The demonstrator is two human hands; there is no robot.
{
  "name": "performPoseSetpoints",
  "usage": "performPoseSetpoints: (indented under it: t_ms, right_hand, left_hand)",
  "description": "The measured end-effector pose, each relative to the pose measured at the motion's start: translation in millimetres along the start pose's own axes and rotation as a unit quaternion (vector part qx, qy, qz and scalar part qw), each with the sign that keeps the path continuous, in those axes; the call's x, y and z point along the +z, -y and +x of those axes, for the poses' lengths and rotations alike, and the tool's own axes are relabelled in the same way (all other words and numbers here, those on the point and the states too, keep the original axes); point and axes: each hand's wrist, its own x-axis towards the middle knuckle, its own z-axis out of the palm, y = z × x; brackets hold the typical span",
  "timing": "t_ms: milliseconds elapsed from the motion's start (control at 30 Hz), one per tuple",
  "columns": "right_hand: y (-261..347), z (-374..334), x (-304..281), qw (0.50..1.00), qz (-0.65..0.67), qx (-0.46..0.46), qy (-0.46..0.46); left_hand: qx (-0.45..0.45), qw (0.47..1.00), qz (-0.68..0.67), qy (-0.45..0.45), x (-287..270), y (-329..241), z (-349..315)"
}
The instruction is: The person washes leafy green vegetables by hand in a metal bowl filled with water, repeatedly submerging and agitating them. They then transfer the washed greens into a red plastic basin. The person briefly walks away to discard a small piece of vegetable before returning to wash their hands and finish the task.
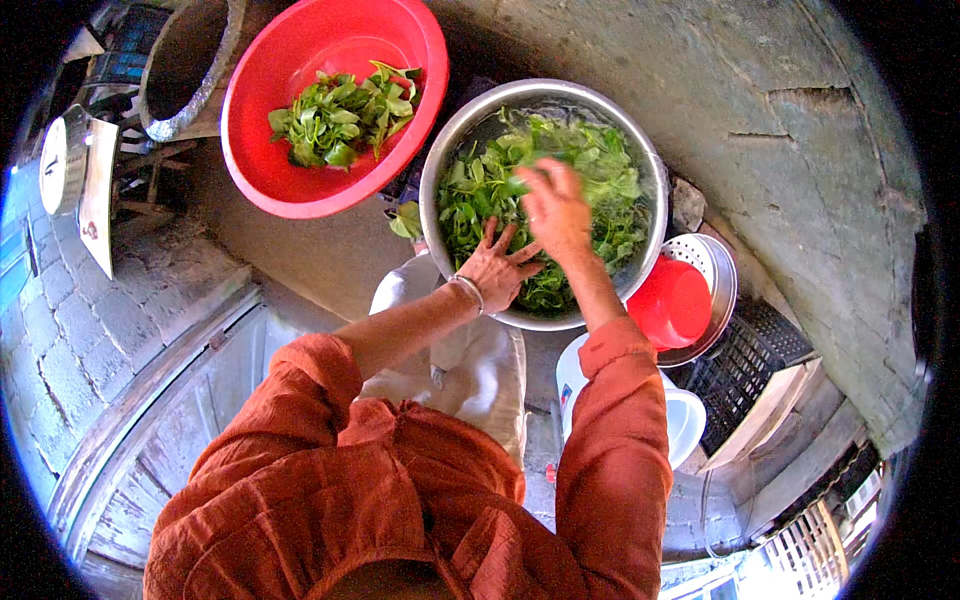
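A metal basin (pixel 429 195) holds green leafy stems (pixel 475 190) in water, whose surface glints near the far side. My left hand (pixel 500 268) lies on the leaves at the basin's near left, fingers spread and open, a bracelet on its wrist. Over the middle of the same leaves is my right hand (pixel 558 215), its fingers smeared by motion, so their grip is unclear. To the left, a wide red basin (pixel 255 130) contains a smaller pile of green leaves (pixel 345 118). One loose leaf (pixel 406 220) hangs between the two basins.
Right of the metal basin sit a red bowl (pixel 672 305) and a perforated metal colander (pixel 712 262). Beyond them is a black plastic crate (pixel 745 365). A white container (pixel 683 425) stands by my right arm. A concrete wall (pixel 740 90) rises behind.
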Motion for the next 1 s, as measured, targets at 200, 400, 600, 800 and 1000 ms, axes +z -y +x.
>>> performPoseSetpoints:
  t_ms: [200,400,600,800,1000]
  right_hand:
    - [-37.6,21.9,16.2,0.983,-0.125,0.134,-0.011]
    - [3.3,7.2,29.5,0.999,-0.039,-0.03,0.018]
    - [-15.6,15.1,11.0,0.985,-0.07,0.067,-0.145]
    - [0.5,0.4,11.7,0.901,-0.24,0.282,-0.227]
    - [5.7,0.0,13.3,0.995,-0.093,0.042,-0.012]
  left_hand:
    - [0.003,1.0,-0.012,0.002,-1.2,-0.3,-1.2]
    - [0.003,1.0,-0.003,-0.019,7.6,0.0,-0.6]
    - [0.004,1.0,0.006,-0.006,4.9,-0.8,-2.1]
    - [0.004,1.0,0.014,-0.003,6.0,0.4,-1.6]
    - [0.005,1.0,0.007,-0.011,3.3,0.0,-2.3]
